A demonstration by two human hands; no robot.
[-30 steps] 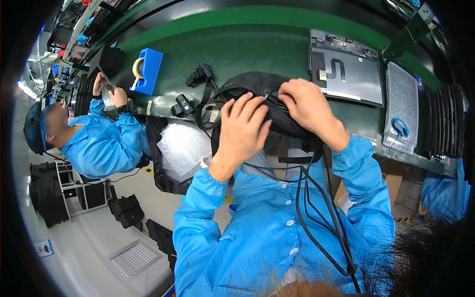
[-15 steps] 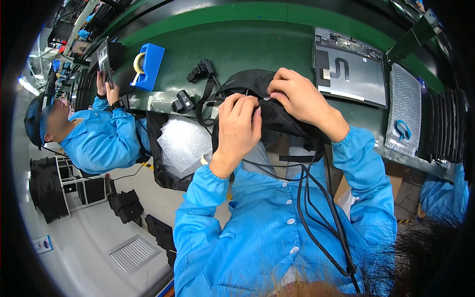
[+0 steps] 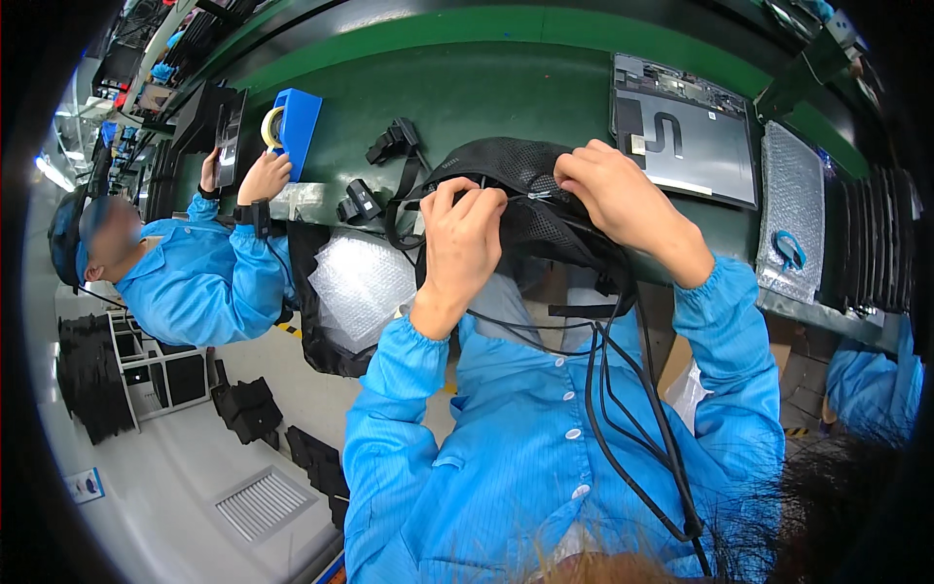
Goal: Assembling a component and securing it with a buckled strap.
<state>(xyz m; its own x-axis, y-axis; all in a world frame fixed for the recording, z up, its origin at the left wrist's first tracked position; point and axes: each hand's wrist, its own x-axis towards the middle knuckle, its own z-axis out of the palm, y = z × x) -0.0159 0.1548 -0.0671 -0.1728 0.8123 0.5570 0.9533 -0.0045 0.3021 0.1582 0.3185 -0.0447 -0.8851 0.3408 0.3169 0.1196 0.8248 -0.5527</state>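
A black mesh bag (image 3: pixel 545 232) lies at the near edge of the green bench, in front of my body. My left hand (image 3: pixel 461 238) pinches the left part of its opening, thumb and fingers together. On the other side my right hand (image 3: pixel 618 195) grips the opening's right edge between curled fingers. Between the hands the slit shows a light metallic bit, too small to name. Black cables (image 3: pixel 623 389) hang below the bag across my blue smock. What lies inside the bag is hidden.
Two small black clip-like devices (image 3: pixel 361 202) lie left of the bag. A blue tape dispenser (image 3: pixel 302 131) stands beyond, with a co-worker's hand at it. An opened laptop-like unit (image 3: pixel 705 146), bubble wrap (image 3: pixel 793 209) and upright black panels (image 3: pixel 880 243) are at the right.
My right hand has moved right, away from my left, and the bag's opening between them shows more. My left hand has shifted slightly left. The co-worker's hand has reached the tape dispenser.
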